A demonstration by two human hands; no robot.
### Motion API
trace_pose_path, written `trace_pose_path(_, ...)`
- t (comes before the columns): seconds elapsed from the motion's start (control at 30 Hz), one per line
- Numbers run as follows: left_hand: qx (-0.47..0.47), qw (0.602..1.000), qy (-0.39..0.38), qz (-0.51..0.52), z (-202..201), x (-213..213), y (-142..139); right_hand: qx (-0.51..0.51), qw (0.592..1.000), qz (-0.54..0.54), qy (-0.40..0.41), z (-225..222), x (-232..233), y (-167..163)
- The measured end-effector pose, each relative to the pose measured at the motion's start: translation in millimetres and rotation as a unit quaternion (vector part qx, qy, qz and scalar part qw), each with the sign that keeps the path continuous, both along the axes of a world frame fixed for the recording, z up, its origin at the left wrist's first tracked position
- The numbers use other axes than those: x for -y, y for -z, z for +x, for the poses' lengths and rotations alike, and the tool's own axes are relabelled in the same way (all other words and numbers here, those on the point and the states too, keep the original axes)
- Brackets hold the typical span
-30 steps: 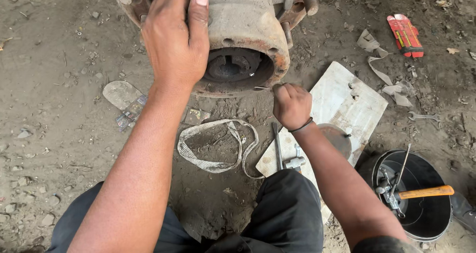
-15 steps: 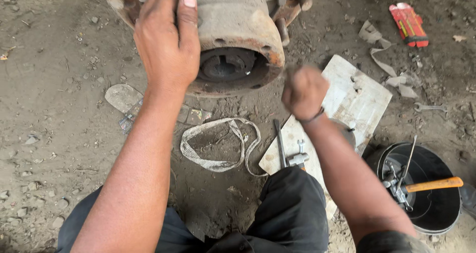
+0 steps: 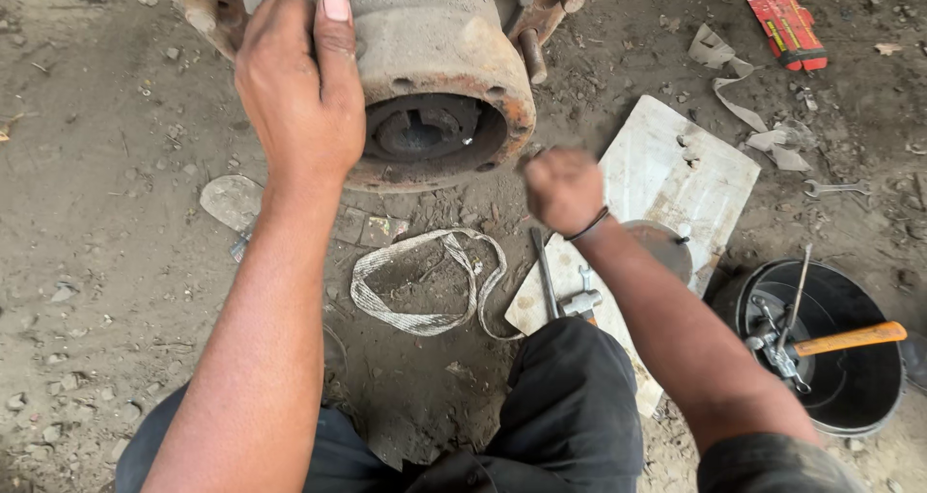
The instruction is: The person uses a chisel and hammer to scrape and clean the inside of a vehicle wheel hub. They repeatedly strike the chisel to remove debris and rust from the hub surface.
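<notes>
A rusty round hub (image 3: pixel 439 87) with an open bore lies on the dirt at the top of the view. My left hand (image 3: pixel 299 97) lies palm down over its upper left side and holds it. My right hand (image 3: pixel 563 189) is a closed fist, blurred by motion, just right of the hub's lower rim and not touching it. Nothing shows inside the fist. A dark band circles that wrist.
A white board (image 3: pixel 681 179) lies to the right with a round metal cap (image 3: pixel 666 247) and a metal tool (image 3: pixel 579 302) on it. A grey strap loop (image 3: pixel 425 295) lies below the hub. A black bucket (image 3: pixel 739 305) holds an orange-handled hammer (image 3: pixel 850 338). A red packet (image 3: pixel 787 15) and a wrench (image 3: pixel 835 189) lie further right.
My right fist swung up and to the right, away from the hub's rim, then came back down and left toward it. My left hand stayed on the hub.
</notes>
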State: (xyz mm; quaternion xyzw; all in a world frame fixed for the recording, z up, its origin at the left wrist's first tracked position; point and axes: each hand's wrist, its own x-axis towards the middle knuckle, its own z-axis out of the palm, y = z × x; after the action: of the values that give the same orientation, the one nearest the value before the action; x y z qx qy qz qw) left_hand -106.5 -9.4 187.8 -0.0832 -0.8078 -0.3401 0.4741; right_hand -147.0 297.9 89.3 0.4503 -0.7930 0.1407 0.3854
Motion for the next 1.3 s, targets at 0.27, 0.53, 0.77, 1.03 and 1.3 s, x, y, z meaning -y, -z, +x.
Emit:
trace_pose_path(0.27, 0.004, 1.000, -0.002, 0.005, -1, -2, 1, 0.030, 0.993, 0.086, 0.080, 6, -18, 1)
trace_pose_path(0.53, 0.004, 1.000, -0.011, 0.017, -2, -7, -4, 0.027, 0.999, 0.017, 0.039, 31, -18, -14)
trace_pose_path(0.77, 0.001, 1.000, -0.019, 0.009, -2, -8, -5, -0.114, 0.992, 0.031, 0.032, -14, -5, -79)
trace_pose_path(1.03, 0.008, 1.000, -0.025, 0.006, -5, -7, -1, -0.037, 0.992, 0.123, 0.021, -1, -7, -88)
trace_pose_path(1.3, 0.013, 1.000, -0.024, 0.000, -5, -4, -1, 0.003, 0.998, 0.063, -0.021, -5, -8, -79)
